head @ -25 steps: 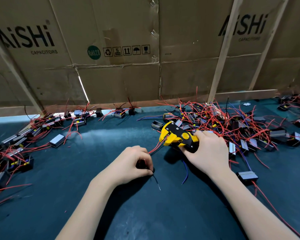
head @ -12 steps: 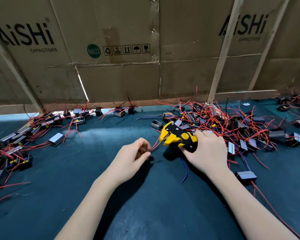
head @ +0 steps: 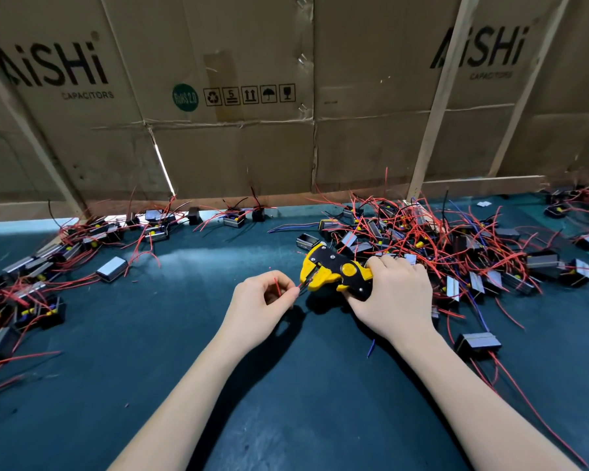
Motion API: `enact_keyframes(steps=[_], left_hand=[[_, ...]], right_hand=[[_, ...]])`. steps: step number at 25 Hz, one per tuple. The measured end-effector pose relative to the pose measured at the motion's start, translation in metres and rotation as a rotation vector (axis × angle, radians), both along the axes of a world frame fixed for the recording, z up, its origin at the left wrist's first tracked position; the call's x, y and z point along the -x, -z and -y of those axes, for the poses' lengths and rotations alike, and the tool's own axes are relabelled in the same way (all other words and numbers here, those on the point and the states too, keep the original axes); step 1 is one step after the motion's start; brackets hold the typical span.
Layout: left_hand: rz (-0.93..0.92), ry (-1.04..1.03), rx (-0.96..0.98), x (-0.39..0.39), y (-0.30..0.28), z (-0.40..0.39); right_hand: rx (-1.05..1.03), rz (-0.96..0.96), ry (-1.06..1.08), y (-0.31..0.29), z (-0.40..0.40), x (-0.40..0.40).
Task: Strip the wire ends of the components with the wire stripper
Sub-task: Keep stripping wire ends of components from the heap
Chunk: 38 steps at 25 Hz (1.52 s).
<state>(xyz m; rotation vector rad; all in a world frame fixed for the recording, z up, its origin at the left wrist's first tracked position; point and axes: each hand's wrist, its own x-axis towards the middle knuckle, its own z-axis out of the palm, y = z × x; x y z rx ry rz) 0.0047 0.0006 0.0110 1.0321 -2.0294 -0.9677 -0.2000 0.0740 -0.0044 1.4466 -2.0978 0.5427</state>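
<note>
My right hand [head: 393,294] grips the handles of a yellow and black wire stripper [head: 334,271], whose jaws point left. My left hand [head: 259,300] pinches a thin red wire [head: 277,287] between thumb and fingers, with the wire's end at the stripper's jaws. The component on that wire is hidden under my hands. A big tangle of black components with red and blue wires [head: 456,249] lies right behind the stripper.
A dark teal mat [head: 286,402] covers the table. More wired components lie in a row at the left [head: 48,266] and at the far right [head: 578,205]. One component [head: 477,345] sits by my right forearm. A cardboard wall [head: 235,147] closes the back.
My left hand rose from the mat, where it was curled low, and brought the red wire up to the stripper's jaws. My right hand with the stripper stayed nearly in place.
</note>
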Motion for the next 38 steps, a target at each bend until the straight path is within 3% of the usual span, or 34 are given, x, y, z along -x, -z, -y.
enact_keyframes(steps=[20,29,34,38], left_hand=[[0.002,0.049,-0.009,-0.005,0.0,0.004],[-0.201,0.129,-0.173,0.006,-0.003,-0.004],[-0.374,0.095,-0.334,0.007,-0.006,0.001],[-0.409,0.029,-0.346,0.001,-0.007,0.008]], right_hand=[[-0.025,0.0,-0.01,-0.01,-0.001,-0.009],[0.175,-0.078,-0.072,-0.007,0.002,-0.011],[0.064,0.148,-0.152,-0.011,0.002,-0.021],[-0.011,0.12,-0.17,-0.014,-0.004,-0.019]])
